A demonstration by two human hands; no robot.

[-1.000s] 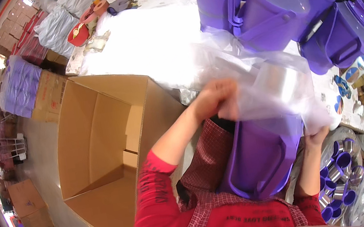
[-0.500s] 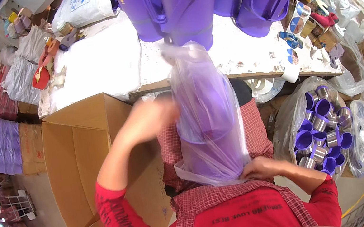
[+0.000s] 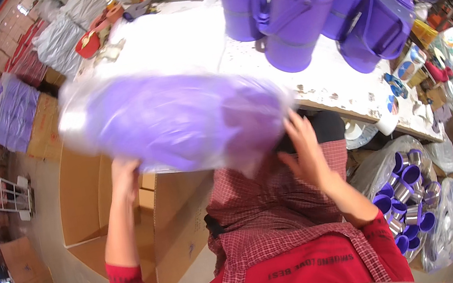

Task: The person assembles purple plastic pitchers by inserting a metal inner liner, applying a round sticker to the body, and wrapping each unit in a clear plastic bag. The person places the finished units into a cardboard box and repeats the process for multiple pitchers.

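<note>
A purple vacuum jug (image 3: pixel 175 123) in a clear plastic bag is held on its side in mid-air, between the table and my lap. It is blurred by motion. My left hand (image 3: pixel 126 173) grips it from below near its left end, the fingers partly hidden behind the bag. At the right end, my right hand (image 3: pixel 307 152) holds the jug with its fingers against the bag and its thumb apart. Below and to the left stands an open cardboard box (image 3: pixel 184 226), its inside partly covered by my left arm.
Several purple jugs (image 3: pixel 301 15) with handles stand on the white table (image 3: pixel 180 41). A plastic bag of purple-and-steel cups (image 3: pixel 405 189) lies at the right. Tape rolls (image 3: pixel 87 45) sit at the table's left. Purple bagged stock (image 3: pixel 12 114) is stacked at the far left.
The bagged jug has gone from upright on my lap to sideways in the air, towards the left above the box. My left hand has taken hold beneath it. The view has shifted left.
</note>
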